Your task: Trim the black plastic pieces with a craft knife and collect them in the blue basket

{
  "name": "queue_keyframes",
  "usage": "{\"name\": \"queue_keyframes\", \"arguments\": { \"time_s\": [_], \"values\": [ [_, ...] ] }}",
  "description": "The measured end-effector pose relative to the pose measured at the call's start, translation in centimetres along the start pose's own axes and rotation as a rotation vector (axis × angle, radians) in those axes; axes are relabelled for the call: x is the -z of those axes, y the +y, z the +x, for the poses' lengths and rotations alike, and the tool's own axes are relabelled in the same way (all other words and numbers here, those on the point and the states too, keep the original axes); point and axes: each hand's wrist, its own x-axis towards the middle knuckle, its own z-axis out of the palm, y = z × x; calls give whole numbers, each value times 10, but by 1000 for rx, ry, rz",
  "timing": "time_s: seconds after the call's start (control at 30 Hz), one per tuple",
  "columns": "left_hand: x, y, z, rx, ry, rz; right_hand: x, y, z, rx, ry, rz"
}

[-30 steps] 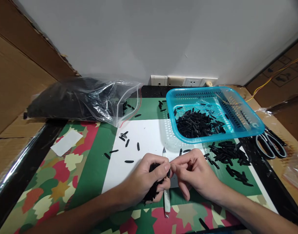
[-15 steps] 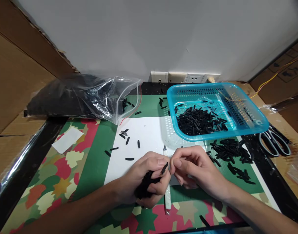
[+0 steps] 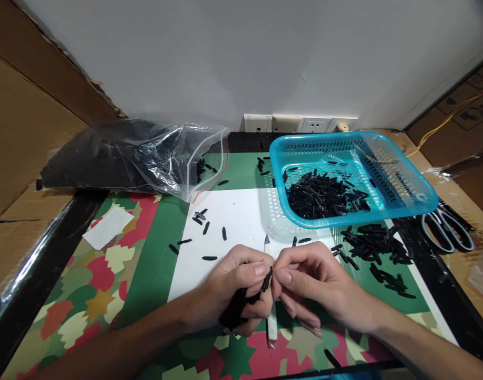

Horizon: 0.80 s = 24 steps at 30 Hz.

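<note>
My left hand (image 3: 245,287) is closed round a bunch of black pieces (image 3: 234,311), with one small black piece (image 3: 267,279) sticking up between thumb and forefinger. Touching it from the right is my right hand (image 3: 312,279), its thumb and forefinger pinched together at that piece's edge; whatever sits between those fingertips is too small to make out. Under the hands lies a white-handled knife-like tool (image 3: 272,327) with a dark pointed tip. Loose black pieces (image 3: 210,258) are scattered on the white sheet (image 3: 241,211).
A blue basket (image 3: 305,221) holding many black pieces stands at the back right. Beside it are black piles (image 3: 374,243) and scissors (image 3: 443,232). A clear bag (image 3: 146,158) of black material lies at the back left, near a white paper scrap (image 3: 107,228).
My right hand's lower fingers have stretched downward and its pinch has shifted slightly left. The left thumb and the small black piece have tilted a little. More loose pieces show above the right hand.
</note>
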Motion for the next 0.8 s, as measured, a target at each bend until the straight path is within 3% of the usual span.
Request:
{"name": "queue_keyframes", "arguments": {
  "time_s": [0.43, 0.8],
  "values": [
    [-6, 4, -4, -64, 39, 276, 3, -1, -6, -73, 4, 14],
    [-5, 8, -2, 8, 67, 352, 7, -6, -4, -133, 33, -2]
  ]
}}
